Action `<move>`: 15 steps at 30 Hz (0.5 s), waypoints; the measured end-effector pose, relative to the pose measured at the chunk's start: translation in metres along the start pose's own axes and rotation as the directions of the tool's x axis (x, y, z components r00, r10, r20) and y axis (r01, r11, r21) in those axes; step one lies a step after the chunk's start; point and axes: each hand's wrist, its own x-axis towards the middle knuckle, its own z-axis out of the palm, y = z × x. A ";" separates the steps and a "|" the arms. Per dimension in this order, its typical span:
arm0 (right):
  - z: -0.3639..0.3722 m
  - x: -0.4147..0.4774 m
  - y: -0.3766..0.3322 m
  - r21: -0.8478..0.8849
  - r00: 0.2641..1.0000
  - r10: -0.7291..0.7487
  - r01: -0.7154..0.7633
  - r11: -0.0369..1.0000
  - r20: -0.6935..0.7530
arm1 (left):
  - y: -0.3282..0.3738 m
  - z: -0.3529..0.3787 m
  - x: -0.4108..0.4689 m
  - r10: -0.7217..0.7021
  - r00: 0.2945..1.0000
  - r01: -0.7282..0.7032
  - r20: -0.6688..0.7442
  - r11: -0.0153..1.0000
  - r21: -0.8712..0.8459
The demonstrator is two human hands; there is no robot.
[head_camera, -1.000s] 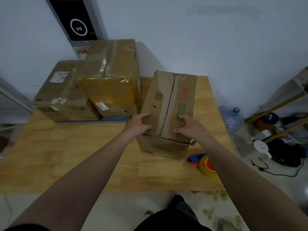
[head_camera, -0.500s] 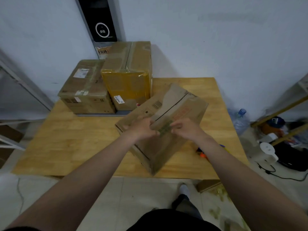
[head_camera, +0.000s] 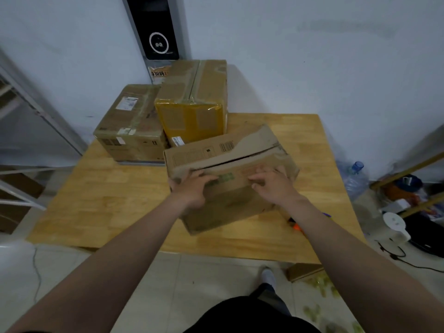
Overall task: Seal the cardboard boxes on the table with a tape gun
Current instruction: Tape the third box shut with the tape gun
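Box (head_camera: 228,152): turned, seam now crosswise, likely for taping. Left hand (head_camera: 194,188) grips its near corner; right hand (head_camera: 274,186), fingers flat, presses flap down. Tape gun (head_camera: 297,227) beside box.

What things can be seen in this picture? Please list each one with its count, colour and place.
unsealed box: 1, brown, middle of the table, top seam gaping
yellow-taped box: 1, yellow-brown, far side of the table
labelled box: 1, brown, left of the yellow-taped box
table: 1, light wood, against the wall
tape gun: 1, orange part shows, mostly hidden behind the right forearm
water bottle: 1, clear with blue cap, floor at right
wall panel: 1, black, behind the boxes
left hand: 1, grips the unsealed box's near edge
right hand: 1, fingers rest on its top flap
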 end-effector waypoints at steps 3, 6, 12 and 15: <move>0.000 -0.004 -0.007 0.343 0.996 -0.089 0.088 0.935 -0.012 | -0.004 -0.014 0.003 -0.116 0.984 0.121 -0.134 0.992 0.034; -0.010 -0.007 -0.001 0.442 0.982 -0.063 0.138 0.886 -0.180 | 0.026 -0.019 0.013 -0.021 0.984 0.022 -0.175 1.000 0.005; -0.030 -0.002 0.070 0.454 0.944 0.161 -0.014 0.891 -0.287 | 0.105 -0.013 0.036 0.160 0.968 -0.188 -0.194 0.974 -0.131; -0.035 -0.002 0.117 0.459 0.938 0.226 -0.085 0.884 -0.262 | 0.143 -0.010 0.052 0.305 0.938 -0.305 -0.164 0.952 0.029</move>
